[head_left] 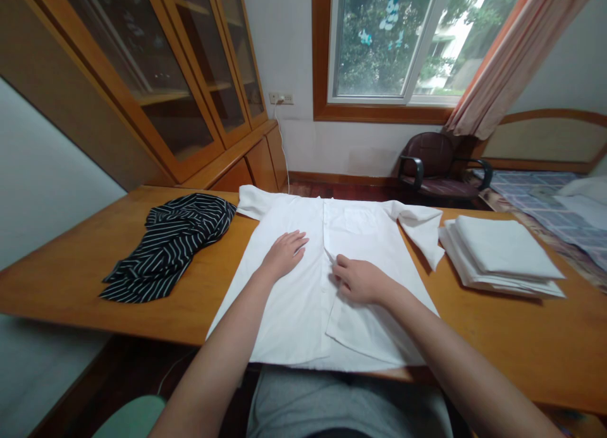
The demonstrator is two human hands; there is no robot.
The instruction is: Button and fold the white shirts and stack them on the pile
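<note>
A white short-sleeved shirt point(303, 299) lies spread front-up on a wooden table point(71, 273), its hem hanging over the near edge. My left hand point(284, 253) rests flat on the shirt's left front panel, fingers stretched out. My right hand point(359, 279) pinches the edge of the right front panel at the button placket, fingers curled onto the cloth. The lower part of that panel is slightly lifted and creased.
A crumpled black garment with white stripes point(173, 242) lies on the table to the left. A stack of folded white clothes point(500, 255) sits at the right. Behind the table are a dark armchair point(434, 166), a wooden glass-door cabinet point(180, 90) and a bed point(559, 204).
</note>
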